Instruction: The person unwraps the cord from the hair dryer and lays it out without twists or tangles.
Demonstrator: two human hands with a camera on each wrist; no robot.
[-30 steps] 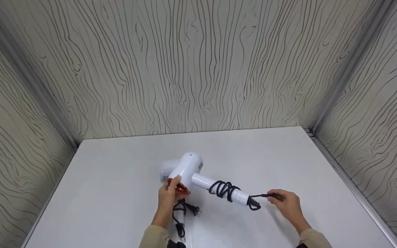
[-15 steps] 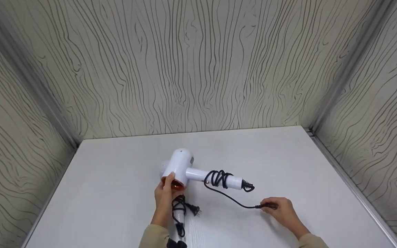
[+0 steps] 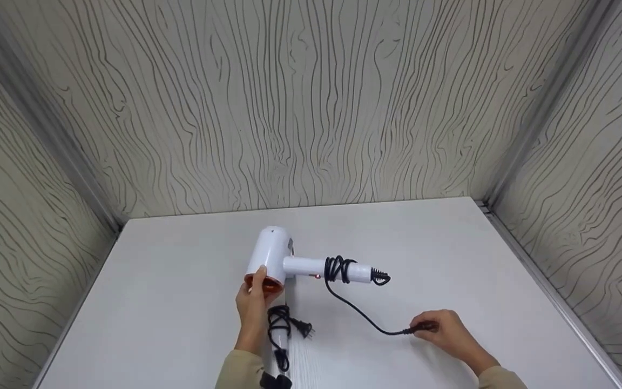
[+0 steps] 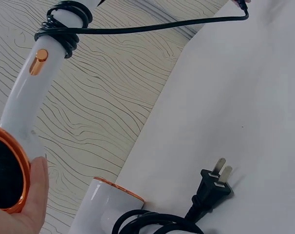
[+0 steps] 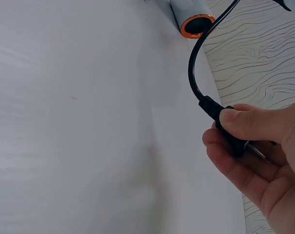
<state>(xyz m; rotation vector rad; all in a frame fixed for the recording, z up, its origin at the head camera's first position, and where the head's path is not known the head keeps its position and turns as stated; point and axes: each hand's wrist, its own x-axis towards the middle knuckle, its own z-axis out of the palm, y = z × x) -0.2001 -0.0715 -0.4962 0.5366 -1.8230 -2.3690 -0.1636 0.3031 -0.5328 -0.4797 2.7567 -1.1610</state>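
My left hand [image 3: 251,310] grips a white hair dryer [image 3: 269,251] by its barrel, beside the orange-rimmed end. The handle points right, with several turns of black cord [image 3: 338,269] wound round it. From the wound part a loose length runs down to the plug [image 5: 230,134], which my right hand [image 3: 448,330] pinches between thumb and fingers. Below the held dryer, a second white hair dryer [image 4: 101,207] lies on the table, partly hidden. Its own black cord is wrapped round its handle [image 3: 280,340], and its plug [image 4: 212,189] sticks out with two prongs.
The white table [image 3: 181,281] stands between panels with a wood-grain pattern [image 3: 300,108]. A metal strip [image 3: 565,308] runs along its right side. The second dryer's plug lies close to the right of my left wrist.
The held dryer has moved left and slightly up, its handle turning nearer to level. One cord length has come off the handle and now hangs between it and my right hand, which has lowered slightly.
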